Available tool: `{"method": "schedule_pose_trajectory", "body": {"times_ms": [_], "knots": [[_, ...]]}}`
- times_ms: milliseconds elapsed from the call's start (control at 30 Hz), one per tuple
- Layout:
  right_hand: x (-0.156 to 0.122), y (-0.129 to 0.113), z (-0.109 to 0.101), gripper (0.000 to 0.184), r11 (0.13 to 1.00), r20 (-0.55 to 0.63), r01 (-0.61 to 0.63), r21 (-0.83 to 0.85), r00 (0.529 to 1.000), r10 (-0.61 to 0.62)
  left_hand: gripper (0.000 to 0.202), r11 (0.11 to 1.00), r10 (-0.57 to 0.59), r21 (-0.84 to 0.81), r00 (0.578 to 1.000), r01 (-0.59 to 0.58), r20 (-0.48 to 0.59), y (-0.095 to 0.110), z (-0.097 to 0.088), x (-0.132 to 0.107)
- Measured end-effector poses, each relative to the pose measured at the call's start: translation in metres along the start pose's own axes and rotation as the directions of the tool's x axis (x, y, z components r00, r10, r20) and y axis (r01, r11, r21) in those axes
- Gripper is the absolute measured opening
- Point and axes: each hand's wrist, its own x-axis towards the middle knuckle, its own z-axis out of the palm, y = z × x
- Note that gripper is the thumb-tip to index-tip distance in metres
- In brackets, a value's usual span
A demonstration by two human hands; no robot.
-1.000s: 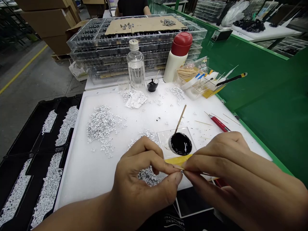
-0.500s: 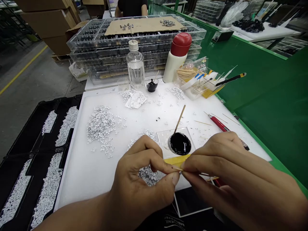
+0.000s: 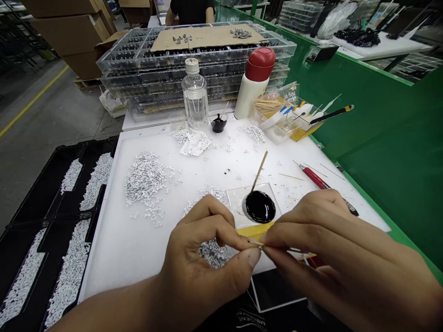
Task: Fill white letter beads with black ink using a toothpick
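My left hand (image 3: 211, 258) is closed in a pinch, thumb and forefinger around something tiny and mostly hidden. Against those fingertips lies the pale tip of a thin wooden stick (image 3: 255, 243), pinched in my right hand (image 3: 321, 249). The two hands' fingertips nearly meet. Just beyond them, a pool of glossy black paint (image 3: 260, 206) sits on a clear square plate (image 3: 235, 196), with another wooden stick (image 3: 259, 170) leaning up out of it. Small white-and-grey parts (image 3: 215, 253) form a heap partly behind my left hand.
More small parts (image 3: 145, 180) are heaped at left and in a black tray (image 3: 71, 263). A clear bottle (image 3: 195, 99), black paint cup (image 3: 218, 123), red-capped flask (image 3: 254, 85) and tool box (image 3: 277, 124) stand behind. A red knife (image 3: 314, 177) lies right, beside a green partition (image 3: 363, 115).
My left thumb tip has shifted very slightly to the right, against the stick's tip. Otherwise both hands hold their positions.
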Motion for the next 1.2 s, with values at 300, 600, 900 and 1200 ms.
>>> {"method": "schedule_pose_trajectory", "body": {"times_ms": [300, 600, 900, 1200], "knots": [[-0.0026, -0.0015, -0.0008, 0.014, 1.0, 0.005, 0.001, 0.009, 1.0, -0.001, 0.017, 0.999, -0.036, -0.033, 0.999, 0.036, -0.009, 0.0025, 0.0004, -0.0001], [-0.0007, 0.002, -0.0011, 0.017, 1.0, 0.044, 0.007, 0.024, 0.999, -0.008, 0.017, 0.982, -0.153, -0.111, 0.988, 0.156, 0.038, 0.0019, -0.003, -0.0042], [-0.0042, 0.0008, 0.0012, 0.014, 0.998, 0.032, 0.011, 0.067, 0.999, -0.013, 0.018, 0.987, -0.125, -0.097, 0.992, 0.125, 0.008, -0.0005, 0.0003, -0.0044], [-0.0066, 0.0036, -0.004, 0.009, 0.999, 0.05, 0.026, 0.044, 0.998, -0.028, 0.015, 0.999, 0.03, 0.022, 1.0, -0.029, -0.01, -0.001, -0.0007, -0.0043]]}}
